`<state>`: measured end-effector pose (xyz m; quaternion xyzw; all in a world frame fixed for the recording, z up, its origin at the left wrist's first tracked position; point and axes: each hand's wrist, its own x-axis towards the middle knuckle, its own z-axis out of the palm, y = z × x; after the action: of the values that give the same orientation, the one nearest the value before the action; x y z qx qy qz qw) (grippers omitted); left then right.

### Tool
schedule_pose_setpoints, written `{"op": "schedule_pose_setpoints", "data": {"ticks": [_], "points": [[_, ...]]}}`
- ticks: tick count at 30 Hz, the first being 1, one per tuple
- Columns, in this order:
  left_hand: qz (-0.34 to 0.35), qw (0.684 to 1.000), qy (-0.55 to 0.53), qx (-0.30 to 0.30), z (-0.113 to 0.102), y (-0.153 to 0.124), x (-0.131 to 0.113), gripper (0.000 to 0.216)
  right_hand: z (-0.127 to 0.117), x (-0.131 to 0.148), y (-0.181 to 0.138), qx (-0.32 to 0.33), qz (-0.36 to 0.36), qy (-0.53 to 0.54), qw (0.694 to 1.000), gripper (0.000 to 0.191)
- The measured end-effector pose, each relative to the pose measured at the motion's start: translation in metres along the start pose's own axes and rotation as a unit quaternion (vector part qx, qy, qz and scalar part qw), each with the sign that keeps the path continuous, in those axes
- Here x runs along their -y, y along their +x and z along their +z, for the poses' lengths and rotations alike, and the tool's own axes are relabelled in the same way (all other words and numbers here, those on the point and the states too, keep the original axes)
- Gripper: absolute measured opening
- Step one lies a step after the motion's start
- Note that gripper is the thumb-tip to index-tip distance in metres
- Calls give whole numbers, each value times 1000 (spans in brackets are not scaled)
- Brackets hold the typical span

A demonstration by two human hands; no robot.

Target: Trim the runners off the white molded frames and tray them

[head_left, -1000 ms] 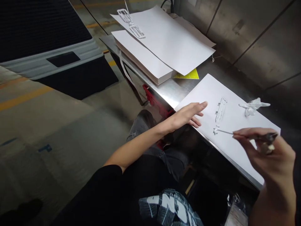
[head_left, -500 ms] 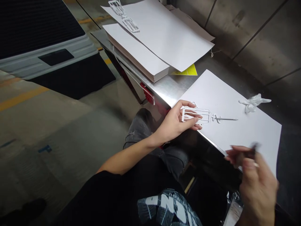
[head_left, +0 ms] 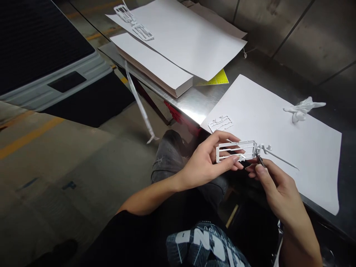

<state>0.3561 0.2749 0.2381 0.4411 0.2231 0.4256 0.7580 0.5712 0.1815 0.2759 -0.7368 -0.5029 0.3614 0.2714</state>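
My left hand (head_left: 214, 159) grips a white plastic frame piece (head_left: 236, 150) with a long thin stem sticking out to the right, held just above the near edge of a white paper sheet (head_left: 278, 129). My right hand (head_left: 272, 181) is closed round a small dark tool (head_left: 261, 161) whose tip meets the frame where the stem joins it. A second small white plastic frame (head_left: 221, 123) lies flat on the sheet's near left corner. A crumpled white scrap (head_left: 302, 109) lies at the sheet's far right.
The sheet lies on a steel table (head_left: 194, 104). Farther left sit a stack of paper (head_left: 155, 66) and a large white sheet (head_left: 189, 37) carrying more white plastic frames (head_left: 133, 22). A yellow card (head_left: 218, 78) peeks out beneath. A white strip (head_left: 139, 104) hangs off the table edge.
My left hand has lifted the plastic frame off the sheet. My right hand came up from the lower right and brought the dark tool to the frame. The view shifted slightly.
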Motion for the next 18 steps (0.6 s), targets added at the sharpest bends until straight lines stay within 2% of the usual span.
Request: {"op": "schedule_pose_setpoints", "data": {"ticks": [10,14,18], "points": [[-10,999,17,27,-2,2,-4,32,0,-5,3,-13,-24,4,1000,43],[-16,999,19,28,-3,2,-5,38,1,-4,2,-18,-36,10,999,40],[13,997,65,34,-4,-1,-5,35,1,-3,0,-23,-29,2,999,40]]}}
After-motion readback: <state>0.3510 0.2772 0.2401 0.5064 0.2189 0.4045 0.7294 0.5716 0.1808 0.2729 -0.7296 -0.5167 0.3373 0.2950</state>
